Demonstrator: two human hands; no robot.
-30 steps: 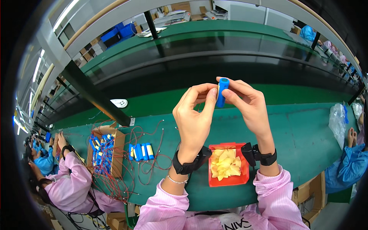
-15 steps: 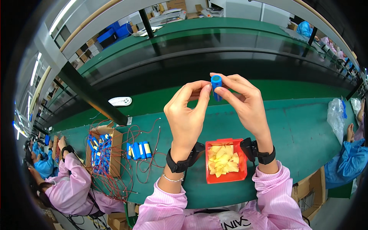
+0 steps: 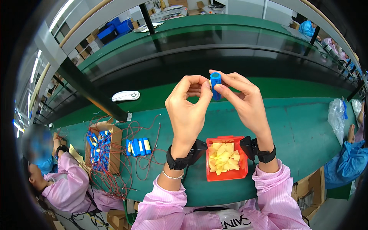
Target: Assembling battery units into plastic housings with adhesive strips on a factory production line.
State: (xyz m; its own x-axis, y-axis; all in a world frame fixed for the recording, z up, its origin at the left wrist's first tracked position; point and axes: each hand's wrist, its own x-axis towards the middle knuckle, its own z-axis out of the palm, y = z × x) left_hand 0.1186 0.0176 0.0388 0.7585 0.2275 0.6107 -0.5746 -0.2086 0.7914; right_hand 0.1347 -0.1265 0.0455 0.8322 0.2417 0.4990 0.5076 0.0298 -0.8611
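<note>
A blue cylindrical battery cell point(image 3: 216, 79) stands upright between my two hands, over the far part of the green bench. My right hand point(image 3: 245, 100) is closed on it, thumb and fingers gripping its right side. From the left, my left hand point(image 3: 188, 109) pinches thumb and fingertips against the cell; a sliver of pale yellow shows there, too small to make out. Below my wrists sits a red tray point(image 3: 227, 176) with loose yellow paper pieces point(image 3: 222, 158) in it.
Left of my arms lie several blue cells point(image 3: 138, 147) with yellow bands and red wires. Beside them is a cardboard box point(image 3: 115, 147) of wired cells. A white flat device point(image 3: 125, 96) rests near a green post point(image 3: 92, 94). A co-worker in pink point(image 3: 71, 180) sits at left.
The white flat device has shifted right and slightly away. My hands and the cell stay almost in place, with small finger movements. The co-worker at left has changed posture.
</note>
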